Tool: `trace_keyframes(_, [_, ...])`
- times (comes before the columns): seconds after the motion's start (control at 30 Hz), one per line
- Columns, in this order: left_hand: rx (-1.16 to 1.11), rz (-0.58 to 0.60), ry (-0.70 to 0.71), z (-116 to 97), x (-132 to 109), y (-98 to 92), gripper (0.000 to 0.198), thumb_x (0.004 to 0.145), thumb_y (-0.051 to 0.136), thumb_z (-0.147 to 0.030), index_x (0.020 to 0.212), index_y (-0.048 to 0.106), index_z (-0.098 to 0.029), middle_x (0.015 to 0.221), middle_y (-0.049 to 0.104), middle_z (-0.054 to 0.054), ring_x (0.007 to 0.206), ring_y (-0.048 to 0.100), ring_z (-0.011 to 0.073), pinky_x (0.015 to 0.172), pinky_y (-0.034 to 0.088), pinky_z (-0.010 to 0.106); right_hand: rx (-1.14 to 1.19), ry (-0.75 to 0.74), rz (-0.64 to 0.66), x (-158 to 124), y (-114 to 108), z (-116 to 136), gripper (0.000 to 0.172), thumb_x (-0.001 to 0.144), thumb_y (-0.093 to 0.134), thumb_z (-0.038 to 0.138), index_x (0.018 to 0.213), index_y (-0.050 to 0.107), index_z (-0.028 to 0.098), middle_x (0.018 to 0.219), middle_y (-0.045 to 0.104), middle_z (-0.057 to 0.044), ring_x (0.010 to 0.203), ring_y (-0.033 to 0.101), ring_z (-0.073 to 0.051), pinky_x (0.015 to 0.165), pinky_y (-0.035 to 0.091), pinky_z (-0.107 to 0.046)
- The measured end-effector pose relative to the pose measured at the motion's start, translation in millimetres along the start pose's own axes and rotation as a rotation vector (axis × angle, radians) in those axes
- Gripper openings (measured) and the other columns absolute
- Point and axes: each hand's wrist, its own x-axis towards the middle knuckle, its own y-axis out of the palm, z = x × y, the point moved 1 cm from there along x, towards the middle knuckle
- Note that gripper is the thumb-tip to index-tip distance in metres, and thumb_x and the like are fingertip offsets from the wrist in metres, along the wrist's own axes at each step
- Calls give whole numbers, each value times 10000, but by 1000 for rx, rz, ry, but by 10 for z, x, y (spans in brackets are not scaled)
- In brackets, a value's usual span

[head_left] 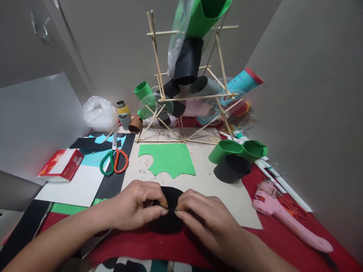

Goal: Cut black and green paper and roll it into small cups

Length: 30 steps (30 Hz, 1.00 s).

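Observation:
My left hand (136, 207) and my right hand (204, 216) meet over a round black foam piece (170, 223) on the beige board (215, 189). Both hands pinch its upper edge between thumb and fingers, fingertips nearly touching each other. The lower part of the black piece lies flat between my hands, over the red cloth (159, 245). A cut green foam sheet (168, 159) lies just beyond my hands.
A stick frame (184, 94) carrying green and black foam cups stands at the back. Green-and-orange scissors (115, 160) lie left, near a red-and-white box (61, 165). A green-and-black foam cup (235, 158) and a pink glue gun (283, 219) sit right.

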Motion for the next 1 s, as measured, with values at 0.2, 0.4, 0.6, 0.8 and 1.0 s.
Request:
trace_keyframes(0.2, [9,21,36,48,-4,29,138,910,586,-182,846,688,-116,743,627,46,702,567,128,641,434,223,146,9,-9,28,-21,29,102,965,524,144,915,598,194,834,641,-25,741,601,-136,646,440,-241])
trace_keyframes(0.4, [92,23,-32,72,-18,-93,241,869,676,-311,1026,648,-130,813,622,26,650,522,110,608,426,218,84,67,-30,10,-56,23,130,967,477,133,880,544,202,847,621,-22,774,585,-147,662,429,-258])
trace_keyframes(0.6, [105,56,10,-11,-35,-78,152,898,633,-239,1006,617,-133,816,630,19,711,556,114,662,442,213,159,164,5,31,-67,61,34,918,593,171,914,615,196,712,612,28,561,524,-97,525,395,-208])
trace_keyframes(0.8, [310,72,32,-81,-23,11,140,881,588,-158,1019,561,-157,838,649,25,723,591,132,669,459,234,188,165,-35,68,-4,55,67,869,624,128,864,670,176,734,632,4,564,525,-96,505,399,-197])
trace_keyframes(1.0, [406,23,79,-131,-29,18,163,887,585,-148,1033,524,-185,827,661,18,684,597,132,640,466,235,202,140,-125,59,44,40,99,853,619,96,858,677,176,745,619,-1,566,512,-96,491,383,-196])
